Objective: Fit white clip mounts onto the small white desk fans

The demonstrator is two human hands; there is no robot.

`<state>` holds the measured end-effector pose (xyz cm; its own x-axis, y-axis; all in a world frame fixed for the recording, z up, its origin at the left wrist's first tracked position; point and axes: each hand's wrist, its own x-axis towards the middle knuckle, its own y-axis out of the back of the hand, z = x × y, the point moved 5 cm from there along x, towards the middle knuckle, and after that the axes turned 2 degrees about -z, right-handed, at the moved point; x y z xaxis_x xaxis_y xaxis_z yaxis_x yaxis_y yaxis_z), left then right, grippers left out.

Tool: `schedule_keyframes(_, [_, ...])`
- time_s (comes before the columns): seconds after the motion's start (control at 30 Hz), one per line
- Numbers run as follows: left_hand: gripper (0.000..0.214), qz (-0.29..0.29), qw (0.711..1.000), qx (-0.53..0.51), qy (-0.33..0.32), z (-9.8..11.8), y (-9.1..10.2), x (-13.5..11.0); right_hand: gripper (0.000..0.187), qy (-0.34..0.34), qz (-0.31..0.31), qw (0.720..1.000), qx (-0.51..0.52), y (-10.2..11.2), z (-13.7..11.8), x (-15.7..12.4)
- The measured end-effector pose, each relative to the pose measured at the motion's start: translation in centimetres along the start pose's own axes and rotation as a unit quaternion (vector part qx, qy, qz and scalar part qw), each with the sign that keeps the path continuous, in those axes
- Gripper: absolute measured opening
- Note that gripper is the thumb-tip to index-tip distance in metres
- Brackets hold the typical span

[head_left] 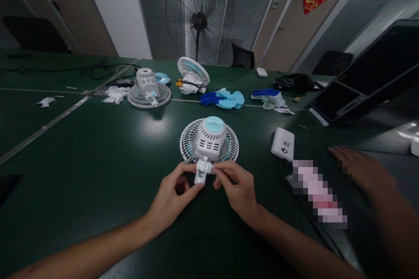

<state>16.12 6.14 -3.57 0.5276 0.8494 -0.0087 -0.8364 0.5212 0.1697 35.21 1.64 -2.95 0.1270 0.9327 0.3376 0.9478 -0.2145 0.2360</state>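
Note:
A small white fan (pixel 209 139) lies face down on the dark green table (pixel 98 161), its grille flat and its motor housing with a pale blue cap pointing up. A white bracket (pixel 202 171) juts from the housing toward me. My left hand (pixel 173 196) pinches the bracket's lower end between thumb and fingers. My right hand (pixel 237 187) pinches the bracket's right side near the housing.
Two more small fans (pixel 149 89) (pixel 192 76) lie farther back, with blue fan blades (pixel 229 99), blue gloves (pixel 266 93) and white scraps. A white box (pixel 283 144) sits right of my fan. Another person's hand (pixel 360 168) rests at right. Dark monitors (pixel 366 78) and a tall floor fan (pixel 198 13) stand behind.

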Motion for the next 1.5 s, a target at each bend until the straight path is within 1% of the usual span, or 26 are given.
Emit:
schedule_keyframes(0.1, [0.035,-0.004,1.0,0.012,-0.01,0.1,-0.1,-0.1,0.011,0.005,-0.006,1.0,0.003,0.0,-0.1,0.1])
schedule_keyframes(0.27, [0.032,0.01,0.996,0.07,-0.048,0.9,0.1,-0.1,0.013,-0.022,-0.012,0.999,0.024,-0.1,0.1,0.3])
schedule_keyframes(0.4, [0.018,0.031,0.993,0.078,-0.087,2.2,0.3,0.9,0.014,-0.018,-0.011,1.0,0.008,-0.1,0.0,0.5])
schedule_keyframes(0.47, [0.018,0.039,0.991,0.083,-0.098,2.4,0.2,1.5,0.015,-0.015,-0.011,1.0,0.003,0.0,-0.1,0.6])
schedule_keyframes(0.63, [0.017,0.05,0.982,0.103,-0.147,2.2,0.0,2.1,0.017,-0.014,-0.02,1.0,-0.013,0.1,0.0,0.4])
schedule_keyframes(0.8, [0.017,0.061,0.98,0.106,-0.158,1.9,0.2,1.9,0.017,0.002,-0.034,0.999,-0.025,0.1,-0.3,0.1])
schedule_keyframes(0.93, [0.015,0.061,0.978,0.112,-0.164,2.0,0.2,1.9,0.014,-0.02,-0.036,0.999,-0.028,0.0,-0.2,0.4])
schedule_keyframes(1.0, [0.014,0.063,0.977,0.116,-0.165,2.0,0.2,1.9,0.021,-0.047,-0.042,0.998,-0.026,-0.1,0.1,0.7])
schedule_keyframes(1.1, [0.014,0.066,0.976,0.122,-0.165,2.0,0.2,1.9,0.036,-0.105,-0.073,0.992,0.017,-0.4,1.0,0.9])
schedule_keyframes(1.17, [0.014,0.066,0.976,0.122,-0.166,2.1,0.2,1.9,0.032,-0.113,-0.076,0.99,0.034,-0.4,1.3,0.8])
schedule_keyframes(1.23, [0.013,0.063,0.977,0.119,-0.166,2.2,0.2,1.9,0.019,-0.08,-0.055,0.995,0.02,-0.1,0.9,0.7])
schedule_keyframes(1.27, [0.013,0.062,0.977,0.117,-0.166,2.2,0.2,1.9,0.017,-0.052,-0.043,0.998,0.002,0.0,0.6,0.6])
schedule_keyframes(1.37, [0.011,0.064,0.978,0.115,-0.164,2.1,0.3,1.9,0.02,0.028,-0.028,0.997,-0.07,0.2,-0.7,0.3])
schedule_keyframes(1.43, [0.011,0.068,0.978,0.114,-0.162,2.0,0.3,1.9,0.019,0.054,-0.023,0.993,-0.099,0.2,-1.0,0.2])
schedule_keyframes(1.5, [0.011,0.071,0.978,0.115,-0.16,2.0,0.4,1.9,0.02,0.064,-0.02,0.993,-0.095,0.2,-1.0,0.2])
